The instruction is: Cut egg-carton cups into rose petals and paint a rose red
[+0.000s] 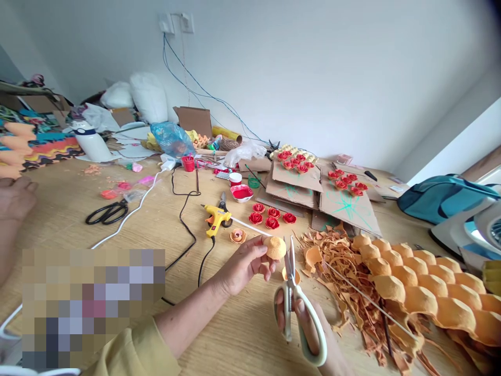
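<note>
My left hand (241,267) pinches a small orange egg-carton cup (276,248) with its rounded side up. In my right hand (311,326) is a pair of scissors (290,274) with pale handles. The blades point upward, slightly apart, just right of the cup and not visibly cutting it. Behind the blades another cut cup (296,275) lies on the table, partly hidden. Beyond my left hand sits an orange paper flower (238,236), and several red-painted flowers (273,223) stand a little farther back.
Orange scraps (340,266) and an egg tray (426,287) cover the right side. A yellow glue gun (214,219), its cord, black scissors (107,211) and a red paint dish (241,193) lie ahead. Cardboard sheets (346,209) carry more red flowers. Another person's hand (15,201) is at far left.
</note>
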Demonstrator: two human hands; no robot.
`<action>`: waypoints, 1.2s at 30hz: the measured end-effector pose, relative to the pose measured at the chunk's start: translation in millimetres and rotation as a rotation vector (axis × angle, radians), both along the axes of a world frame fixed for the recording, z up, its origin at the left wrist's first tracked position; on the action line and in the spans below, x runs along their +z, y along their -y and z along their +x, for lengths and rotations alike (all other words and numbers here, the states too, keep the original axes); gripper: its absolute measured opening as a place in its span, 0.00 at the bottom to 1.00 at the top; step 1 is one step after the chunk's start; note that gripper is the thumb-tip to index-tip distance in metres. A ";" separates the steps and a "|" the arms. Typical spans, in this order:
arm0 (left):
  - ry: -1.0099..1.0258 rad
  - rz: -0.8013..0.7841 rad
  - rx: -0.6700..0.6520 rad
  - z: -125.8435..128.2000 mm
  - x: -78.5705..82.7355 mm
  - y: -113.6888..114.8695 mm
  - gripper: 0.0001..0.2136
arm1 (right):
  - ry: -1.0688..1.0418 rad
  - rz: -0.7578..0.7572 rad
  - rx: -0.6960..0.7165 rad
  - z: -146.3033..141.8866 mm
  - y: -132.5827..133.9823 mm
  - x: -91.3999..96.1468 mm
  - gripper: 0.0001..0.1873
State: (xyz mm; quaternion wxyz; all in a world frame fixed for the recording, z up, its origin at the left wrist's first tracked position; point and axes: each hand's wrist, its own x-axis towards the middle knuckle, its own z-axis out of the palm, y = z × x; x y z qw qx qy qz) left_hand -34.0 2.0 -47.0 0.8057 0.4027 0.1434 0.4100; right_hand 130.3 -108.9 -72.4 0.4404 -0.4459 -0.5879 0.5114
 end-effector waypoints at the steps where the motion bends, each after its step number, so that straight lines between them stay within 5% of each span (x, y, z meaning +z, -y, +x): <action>1: 0.007 -0.020 0.020 0.3 -0.3 0.0 0.10 | 0.012 -0.007 -0.004 -0.6 0.7 -0.6 0.25; 7: 0.028 -0.133 0.122 0.5 -0.8 -0.6 0.13 | 0.072 0.016 0.010 -3.7 2.8 1.1 0.23; 15: -0.047 -0.072 0.136 1.8 -3.1 2.3 0.14 | 0.033 0.042 0.028 -7.1 0.6 -4.7 0.23; 19: -0.165 0.108 0.195 4.9 -3.1 5.9 0.13 | -0.013 0.003 -0.009 -8.7 -0.1 -5.1 0.23; 26: -0.466 0.758 0.485 -1.0 6.4 6.3 0.06 | -0.044 -0.006 -0.025 -8.0 -1.0 -4.0 0.26; 31: -0.494 0.787 0.478 -3.0 8.4 6.6 0.06 | -0.045 -0.010 -0.032 -8.8 0.5 -4.7 0.25; 36: -0.457 0.643 0.345 -4.7 11.5 10.0 0.04 | -0.022 -0.016 -0.059 -10.4 2.7 -0.8 0.25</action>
